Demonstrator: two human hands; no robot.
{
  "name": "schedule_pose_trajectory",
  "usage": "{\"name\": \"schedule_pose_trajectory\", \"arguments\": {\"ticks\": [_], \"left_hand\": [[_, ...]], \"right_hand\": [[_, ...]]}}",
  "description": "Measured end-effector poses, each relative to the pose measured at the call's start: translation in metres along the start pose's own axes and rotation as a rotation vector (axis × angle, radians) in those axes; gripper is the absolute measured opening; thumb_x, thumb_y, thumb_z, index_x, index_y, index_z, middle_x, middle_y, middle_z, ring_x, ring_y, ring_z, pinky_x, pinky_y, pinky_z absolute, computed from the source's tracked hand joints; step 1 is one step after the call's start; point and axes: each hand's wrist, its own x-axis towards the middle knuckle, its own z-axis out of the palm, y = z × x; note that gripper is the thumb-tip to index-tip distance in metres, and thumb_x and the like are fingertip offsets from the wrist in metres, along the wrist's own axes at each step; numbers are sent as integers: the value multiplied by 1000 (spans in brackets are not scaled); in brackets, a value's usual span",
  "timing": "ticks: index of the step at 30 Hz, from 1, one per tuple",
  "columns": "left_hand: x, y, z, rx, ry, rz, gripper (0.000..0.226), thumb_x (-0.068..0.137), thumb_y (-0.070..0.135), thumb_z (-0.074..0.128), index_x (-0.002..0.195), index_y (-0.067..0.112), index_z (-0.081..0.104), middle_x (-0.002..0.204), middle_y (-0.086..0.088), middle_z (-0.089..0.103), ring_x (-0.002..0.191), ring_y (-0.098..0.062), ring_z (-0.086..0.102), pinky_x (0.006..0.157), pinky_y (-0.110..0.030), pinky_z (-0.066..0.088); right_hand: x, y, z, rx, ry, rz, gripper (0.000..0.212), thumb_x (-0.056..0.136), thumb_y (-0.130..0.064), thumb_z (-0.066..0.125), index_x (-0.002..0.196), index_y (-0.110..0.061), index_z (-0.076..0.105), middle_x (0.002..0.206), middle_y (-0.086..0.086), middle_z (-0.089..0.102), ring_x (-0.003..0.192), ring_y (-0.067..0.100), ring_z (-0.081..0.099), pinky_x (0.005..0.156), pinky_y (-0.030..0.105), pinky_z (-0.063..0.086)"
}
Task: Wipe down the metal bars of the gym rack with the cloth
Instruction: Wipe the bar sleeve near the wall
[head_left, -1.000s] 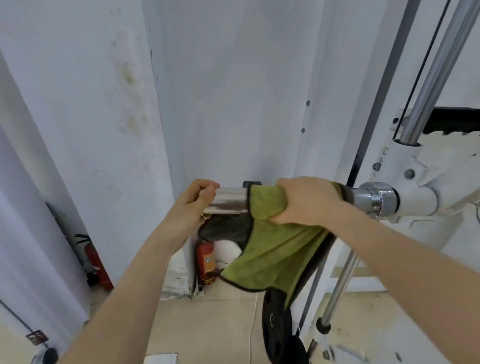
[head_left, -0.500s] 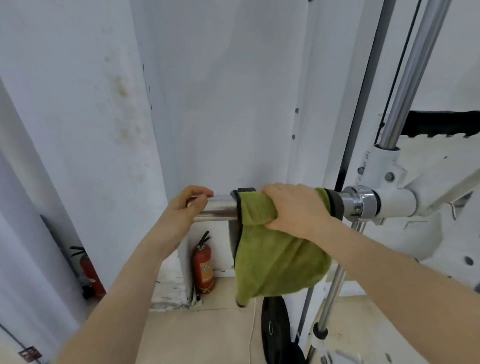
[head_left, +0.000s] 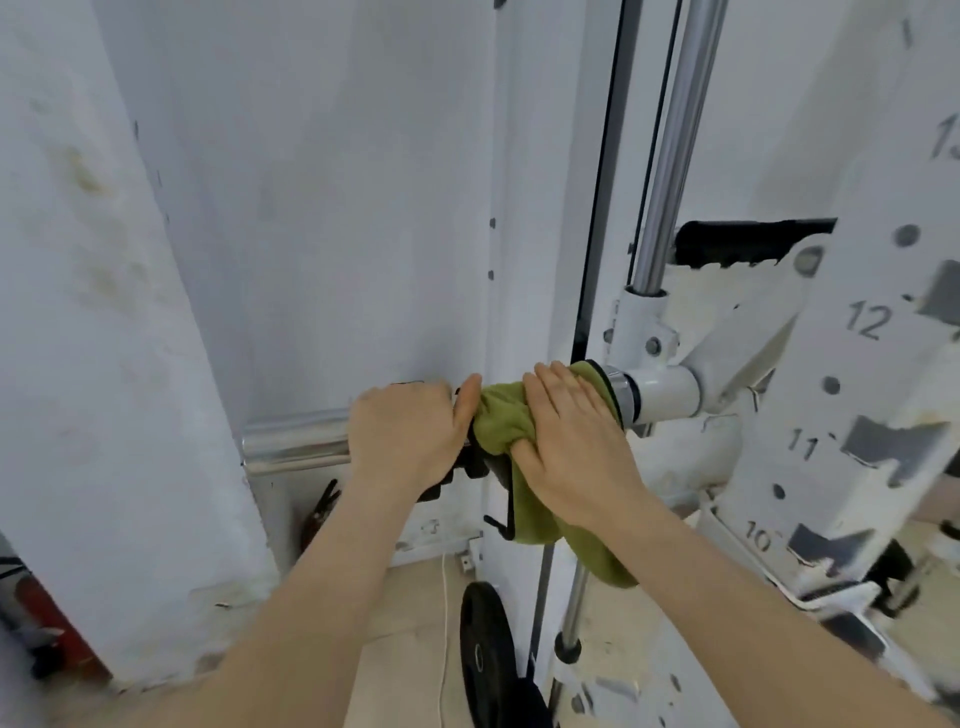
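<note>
At nine o'clock of the view the free end of the chrome bar (head_left: 293, 441) juts toward a scuffed white wall (head_left: 130, 312). Just toward centre, the left hand (head_left: 405, 441) is clenched over the bar, knuckles up, steadying it. Touching its thumb, the green cloth (head_left: 501, 421) is bunched round the bar with a tail hanging toward six o'clock. The right hand (head_left: 571, 436) grasps the cloth against the metal, hard up beside the steel collar (head_left: 618, 395) at three o'clock. As I judge it, the stretch under and outboard of the left hand is not yet wiped. If the cloth is driven on without that hand shifting, it will jam against the thumb and skip the strip beneath. The hanging tail could also catch on the black hook below the bar, which would drag the cloth out of the grip. The polished sleeve looks slick, so a loose hold may slide rather than scrub. Down at six o'clock a black weight plate (head_left: 485, 660) leans by a thin white cable (head_left: 444, 597) on a pale, dusty floor (head_left: 405, 623). From one o'clock a chrome guide rod (head_left: 670, 156) drops into a white bracket, and at three o'clock stands the numbered white upright (head_left: 857, 364), its paint chipped.
</note>
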Motion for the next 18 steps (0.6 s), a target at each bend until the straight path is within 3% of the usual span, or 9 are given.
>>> {"name": "schedule_pose_trajectory", "arguments": {"ticks": [2,3,5,7,9,12,14,16,18], "left_hand": [[-13,3,5,-19,97,25,67,98,53,6,72,22,60,65,3,61,62,-24,58,65,-35,41],[-20,2,7,-60,146,45,62,100,48,12,82,22,65,75,3,66,73,-23,62,73,-37,41],[-36,3,6,-132,211,70,50,100,41,25,104,19,70,98,3,71,93,-20,65,89,-37,41],[-40,4,-4,-130,277,57,44,97,36,32,93,20,73,91,3,72,82,-19,66,77,-34,47],[-23,6,-20,-85,234,-26,48,98,35,32,63,20,61,59,5,57,54,-19,49,52,-27,36],[20,8,-22,-167,-104,-184,49,100,39,22,67,14,49,58,1,38,62,-23,42,61,-29,31],[35,5,-13,-155,-285,-175,44,98,38,21,78,16,52,63,-1,40,61,-22,41,60,-28,29],[30,2,-7,-65,-261,-46,34,97,35,27,85,18,53,63,0,42,53,-18,37,52,-25,22],[6,1,-4,75,-72,84,21,93,29,46,78,16,51,56,1,45,45,-20,39,49,-26,25]], "right_hand": [[29,-7,-18,33,-88,59,54,90,-43,18,102,-16,63,105,4,64,105,26,59,102,39,38],[45,-10,-24,65,-181,97,47,94,-43,20,81,-19,58,84,0,61,83,23,59,86,39,42],[75,-14,-30,174,-345,188,45,96,-45,25,67,-20,48,71,-1,53,70,21,53,67,35,39],[88,-15,-27,239,-343,243,43,95,-44,28,65,-20,46,70,-1,52,73,23,54,66,34,39],[72,-16,-20,186,-208,219,43,96,-42,29,65,-19,48,67,-1,52,70,23,55,69,35,43],[21,-16,-1,93,91,134,37,96,-39,34,100,-19,65,100,0,67,100,21,60,104,37,39],[-4,-12,8,21,109,104,48,96,-37,38,137,-16,50,141,3,52,134,21,43,116,37,23],[-10,-5,10,-48,82,121,58,95,-41,28,146,-15,40,151,4,40,141,20,33,117,38,18],[-2,-2,4,-103,57,174,67,93,-47,14,144,-15,42,152,3,40,141,18,33,117,39,15]]}}
